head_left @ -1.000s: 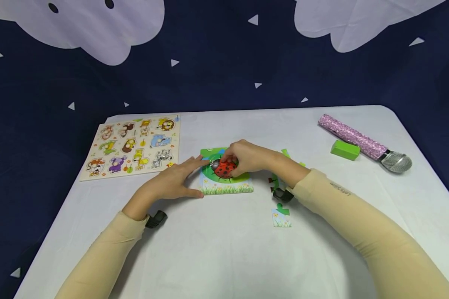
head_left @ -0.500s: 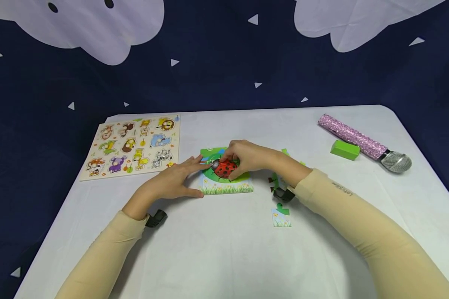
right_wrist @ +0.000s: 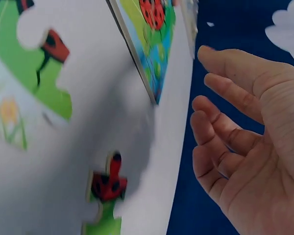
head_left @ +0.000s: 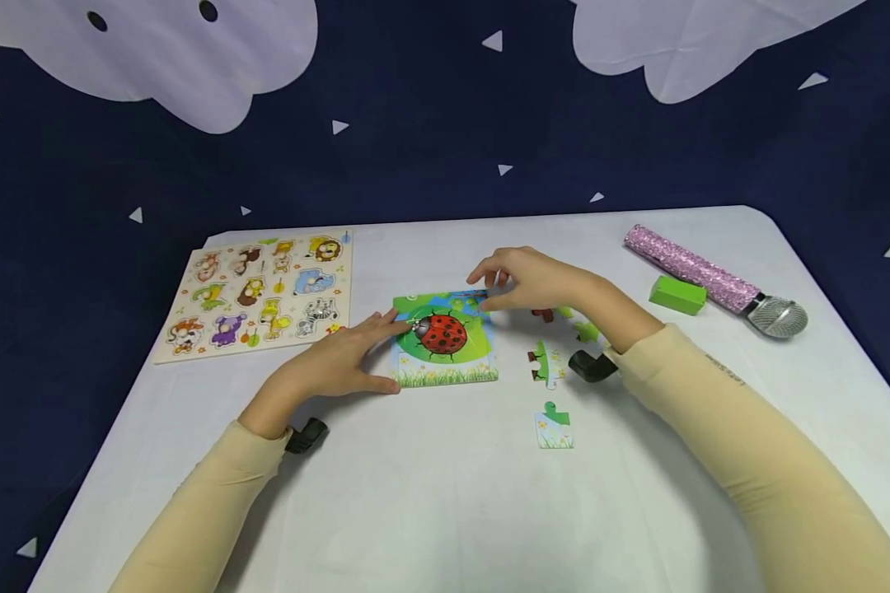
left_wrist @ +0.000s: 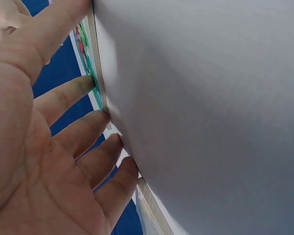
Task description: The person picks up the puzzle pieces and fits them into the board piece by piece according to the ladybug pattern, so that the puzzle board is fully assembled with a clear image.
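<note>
A square ladybug board (head_left: 445, 338) lies flat near the middle of the table. At its left edge rests the left hand (head_left: 334, 360), fingers extended, thumb at the lower left corner; the left wrist view shows these fingertips along the edge. Above the board's upper right corner the right hand (head_left: 534, 278) hovers with relaxed, spread fingers, holding nothing in the right wrist view. Loose puzzle pieces lie right of the board: a corner piece (head_left: 555, 430), a green and red piece (head_left: 541, 364), and others partly under the right forearm. One red and green piece (right_wrist: 107, 188) shows in the right wrist view.
A wooden animal puzzle board (head_left: 255, 296) lies at the table's back left. A green block (head_left: 678, 295) and a pink glitter microphone (head_left: 693, 265) lie at the back right. Behind the white table (head_left: 430, 494) hangs a dark blue cloth with white shapes.
The right hand has lifted off the ladybug picture and moved right and back, uncovering the board's upper right part and more loose pieces. The left hand stays at the edge.
</note>
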A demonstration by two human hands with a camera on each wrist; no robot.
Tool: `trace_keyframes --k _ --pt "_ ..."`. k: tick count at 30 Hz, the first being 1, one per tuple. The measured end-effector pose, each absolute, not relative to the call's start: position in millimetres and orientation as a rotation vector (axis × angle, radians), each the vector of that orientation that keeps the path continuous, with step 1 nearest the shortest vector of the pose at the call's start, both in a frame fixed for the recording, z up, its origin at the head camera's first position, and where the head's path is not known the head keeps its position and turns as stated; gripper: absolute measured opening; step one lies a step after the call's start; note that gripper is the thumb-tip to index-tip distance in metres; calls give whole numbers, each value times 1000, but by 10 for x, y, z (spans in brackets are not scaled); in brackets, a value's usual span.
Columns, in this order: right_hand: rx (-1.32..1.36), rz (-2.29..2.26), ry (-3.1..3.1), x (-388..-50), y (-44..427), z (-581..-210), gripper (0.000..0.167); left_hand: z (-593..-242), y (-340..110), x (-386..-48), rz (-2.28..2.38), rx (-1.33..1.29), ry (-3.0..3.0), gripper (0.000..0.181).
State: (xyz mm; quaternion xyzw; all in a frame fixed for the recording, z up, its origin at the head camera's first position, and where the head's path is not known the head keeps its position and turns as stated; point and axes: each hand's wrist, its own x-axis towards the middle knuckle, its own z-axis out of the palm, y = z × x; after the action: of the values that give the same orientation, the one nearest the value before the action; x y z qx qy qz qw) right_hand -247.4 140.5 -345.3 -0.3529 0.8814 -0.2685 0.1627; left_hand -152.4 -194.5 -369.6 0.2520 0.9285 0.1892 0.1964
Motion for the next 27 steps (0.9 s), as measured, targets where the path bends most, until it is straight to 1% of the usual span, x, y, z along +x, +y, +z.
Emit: trace_keyframes --k 7,17,27 --pt "-889 -804 2540 -2552 1669 -3461 40 -3713 -1961 -1536 527 714 2605 95" --pt "-731 -707 2508 -2534 2038 -3521 48 -3705 -1950 -1543 525 713 2607 95" --pt "-698 -684 2470 -2468 2261 -3583 50 -3687 -1948 -1528 530 695 2597 95"
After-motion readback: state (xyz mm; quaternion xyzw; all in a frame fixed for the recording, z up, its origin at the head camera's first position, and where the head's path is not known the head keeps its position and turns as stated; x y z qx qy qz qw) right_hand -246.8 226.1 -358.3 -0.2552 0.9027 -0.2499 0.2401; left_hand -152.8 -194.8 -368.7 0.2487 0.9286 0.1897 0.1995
